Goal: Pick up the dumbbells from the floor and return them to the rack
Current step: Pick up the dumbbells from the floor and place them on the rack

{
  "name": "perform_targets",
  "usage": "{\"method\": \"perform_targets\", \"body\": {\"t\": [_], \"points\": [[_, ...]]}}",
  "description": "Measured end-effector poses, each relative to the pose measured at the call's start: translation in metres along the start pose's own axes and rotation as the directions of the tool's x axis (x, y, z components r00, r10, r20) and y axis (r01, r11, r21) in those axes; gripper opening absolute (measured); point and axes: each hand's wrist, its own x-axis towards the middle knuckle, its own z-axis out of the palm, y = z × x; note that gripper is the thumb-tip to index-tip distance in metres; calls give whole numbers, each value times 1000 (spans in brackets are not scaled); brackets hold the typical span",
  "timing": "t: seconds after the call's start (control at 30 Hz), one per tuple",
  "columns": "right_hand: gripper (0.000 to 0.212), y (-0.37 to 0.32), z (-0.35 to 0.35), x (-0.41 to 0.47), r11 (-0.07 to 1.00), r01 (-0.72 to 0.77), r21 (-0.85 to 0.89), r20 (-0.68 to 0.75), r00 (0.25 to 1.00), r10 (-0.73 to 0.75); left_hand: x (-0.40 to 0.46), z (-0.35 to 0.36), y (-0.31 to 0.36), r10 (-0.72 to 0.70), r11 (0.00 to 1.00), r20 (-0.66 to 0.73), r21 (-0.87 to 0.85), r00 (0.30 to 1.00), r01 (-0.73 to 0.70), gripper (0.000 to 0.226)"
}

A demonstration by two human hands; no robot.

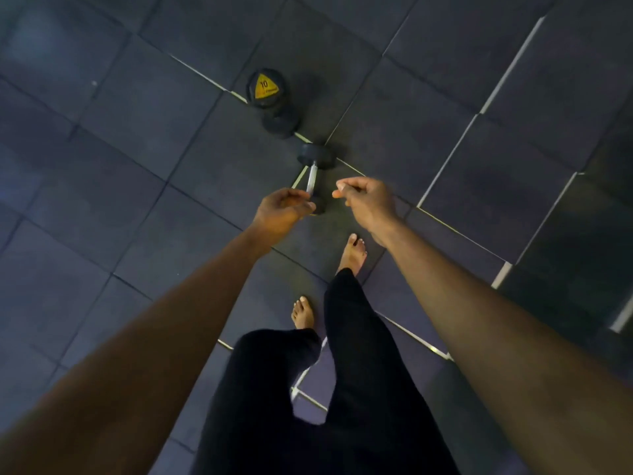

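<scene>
Two black dumbbells lie on the dark rubber floor ahead of me. The larger dumbbell has a yellow label marked 10 on its near head. The smaller dumbbell has a chrome handle and lies just in front of my hands. My left hand hovers with loosely curled fingers and covers part of the small dumbbell's near head; it holds nothing. My right hand hangs to the right of that dumbbell, fingers also loosely curled and empty. No rack is in view.
Dark square floor mats with pale seams spread all around. My bare feet and black trouser legs are below the hands, right foot forward. A darker glossy strip runs along the right side.
</scene>
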Motion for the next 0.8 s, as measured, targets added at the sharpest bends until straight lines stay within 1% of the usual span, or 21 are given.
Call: {"method": "perform_targets", "body": {"t": [0.13, 0.27, 0.33, 0.43, 0.5, 0.53, 0.6, 0.67, 0.73, 0.77, 0.8], "points": [[16, 41, 28, 121, 996, -72, -59, 1, 997, 73, 122, 10, -24, -91, 996, -62, -25, 994, 89, 30], [14, 101, 66, 233, 987, -138, -80, -24, 990, 137, 248, 18, -77, -144, 989, -61, 6, 988, 145, 30], [13, 136, 90, 280, 982, -171, -84, -29, 985, 169, 307, 23, -109, -163, 985, -35, 57, 986, 165, 32], [11, 186, 127, 339, 971, -228, -73, -61, 973, 224, 390, 33, -159, -182, 972, -32, 148, 983, 185, 45], [22, 215, 153, 373, 962, -259, -85, -76, 965, 253, 436, 38, -188, -183, 953, -30, 240, 983, 185, 52], [29, 227, 166, 388, 956, -280, -91, -64, 959, 275, 455, 40, -200, -178, 942, -36, 282, 983, 180, 48], [38, 251, 192, 416, 943, -327, -64, -39, 945, 326, 491, 42, -226, -180, 926, -34, 330, 983, 181, 33], [45, 274, 213, 442, 936, -352, -5, -55, 935, 351, 520, 45, -246, -184, 906, 15, 390, 983, 164, 22], [51, 296, 223, 465, 926, -368, 87, -66, 925, 374, 541, 49, -261, -191, 895, 98, 425, 977, 132, 21], [50, 302, 226, 476, 916, -378, 134, -32, 922, 385, 549, 50, -268, -183, 886, 141, 453, 973, 101, 22], [44, 305, 228, 485, 904, -387, 182, 33, 921, 387, 556, 49, -272, -179, 877, 182, 475, 967, 73, 22]]}}
